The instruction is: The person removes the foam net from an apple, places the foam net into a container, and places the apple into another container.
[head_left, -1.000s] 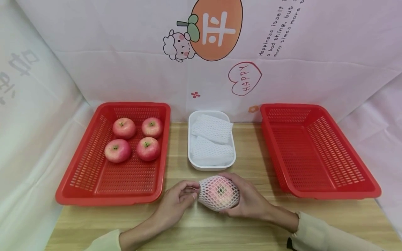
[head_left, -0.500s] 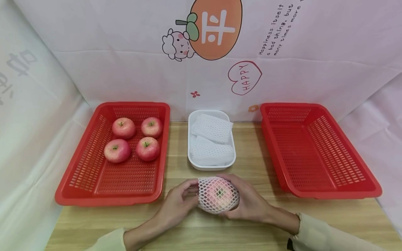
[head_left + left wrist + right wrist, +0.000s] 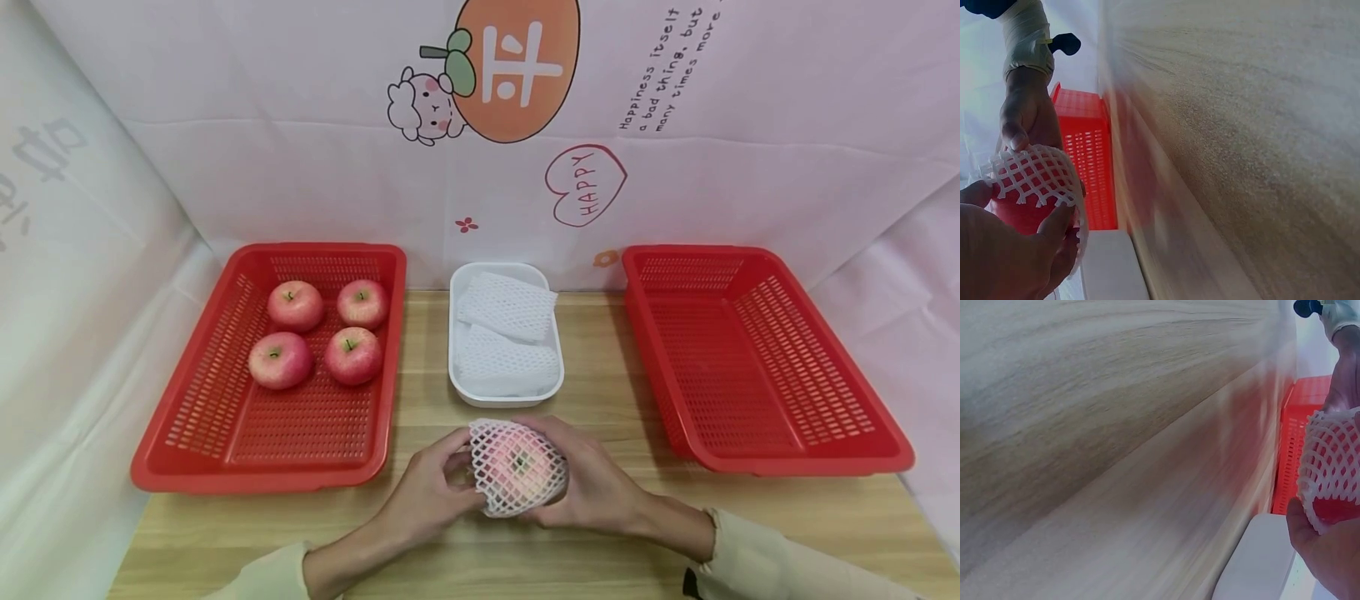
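Observation:
A pink-red apple (image 3: 522, 461) sits inside a white foam fruit net (image 3: 497, 502), stem facing up, between my hands at the front middle. My right hand (image 3: 600, 482) grips the apple from the right, thumb in front and fingers behind. On the other side, my left hand (image 3: 429, 493) holds the net's open left edge between thumb and fingers. In the left wrist view, bare red skin of the apple (image 3: 1022, 215) shows past the cut edge of the net (image 3: 1036, 172). The right wrist view shows the net stretched over most of the fruit.
At left stands a red basket (image 3: 258, 481) with several bare apples (image 3: 281, 361). A white tray (image 3: 506, 402) behind my hands holds folded foam nets (image 3: 506, 308). Another red basket (image 3: 806, 465) stands at right, and a printed white cloth (image 3: 300, 175) hangs behind.
The net's left end, drawn together a second ago, is now spread wider. My left hand has moved slightly right, its fingers now at the net's edge; the apple has shifted slightly left.

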Demonstrator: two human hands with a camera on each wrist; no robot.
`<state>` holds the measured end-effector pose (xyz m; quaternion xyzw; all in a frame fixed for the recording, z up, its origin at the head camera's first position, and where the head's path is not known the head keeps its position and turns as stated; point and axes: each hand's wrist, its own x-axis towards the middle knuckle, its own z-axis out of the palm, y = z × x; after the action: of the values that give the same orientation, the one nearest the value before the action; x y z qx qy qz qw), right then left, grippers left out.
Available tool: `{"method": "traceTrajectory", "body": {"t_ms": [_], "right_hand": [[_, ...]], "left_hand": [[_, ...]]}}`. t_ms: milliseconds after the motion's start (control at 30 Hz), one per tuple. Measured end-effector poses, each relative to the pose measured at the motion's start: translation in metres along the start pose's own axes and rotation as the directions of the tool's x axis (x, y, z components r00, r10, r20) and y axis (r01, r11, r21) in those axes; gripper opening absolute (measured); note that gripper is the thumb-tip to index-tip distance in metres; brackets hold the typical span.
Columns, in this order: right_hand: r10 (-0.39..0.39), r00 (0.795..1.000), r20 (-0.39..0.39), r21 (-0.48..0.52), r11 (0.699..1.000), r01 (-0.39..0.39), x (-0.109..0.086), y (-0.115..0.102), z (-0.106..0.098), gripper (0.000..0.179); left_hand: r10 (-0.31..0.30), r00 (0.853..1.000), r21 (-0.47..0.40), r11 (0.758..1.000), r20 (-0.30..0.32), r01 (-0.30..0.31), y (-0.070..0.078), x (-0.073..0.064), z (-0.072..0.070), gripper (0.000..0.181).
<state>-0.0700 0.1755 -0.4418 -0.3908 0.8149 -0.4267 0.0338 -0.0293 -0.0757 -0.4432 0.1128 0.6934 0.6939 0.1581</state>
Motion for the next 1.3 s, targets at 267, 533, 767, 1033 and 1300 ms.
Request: {"method": "traceTrajectory", "body": {"t_ms": [267,533,767,1033,1300], "right_hand": [[-0.005,1.000,-0.024,-0.026,1.000,0.005,0.001,-0.003,0.003,0.102],[0.010,1.000,-0.030,-0.064,0.998,-0.012,0.002,-0.008,0.008,0.106],[-0.007,1.000,-0.021,-0.131,0.991,0.005,0.001,-0.010,0.007,0.107],[-0.018,1.000,-0.005,-0.161,0.987,0.017,0.000,-0.015,-0.001,0.100],[-0.101,0.995,-0.029,-0.144,0.985,0.095,-0.001,-0.015,-0.011,0.084]], "left_hand": [[0.009,1.000,0.058,0.998,-0.016,-0.008,-0.001,0.003,0.005,0.072],[0.020,0.998,0.201,0.980,-0.061,-0.008,0.001,0.003,0.006,0.073],[0.048,0.996,0.277,0.961,-0.080,-0.024,0.003,0.001,0.002,0.069],[0.040,0.995,0.318,0.948,-0.091,-0.009,0.007,0.000,0.000,0.068],[0.012,0.995,0.327,0.945,-0.102,0.022,0.012,-0.001,0.000,0.069]]}}
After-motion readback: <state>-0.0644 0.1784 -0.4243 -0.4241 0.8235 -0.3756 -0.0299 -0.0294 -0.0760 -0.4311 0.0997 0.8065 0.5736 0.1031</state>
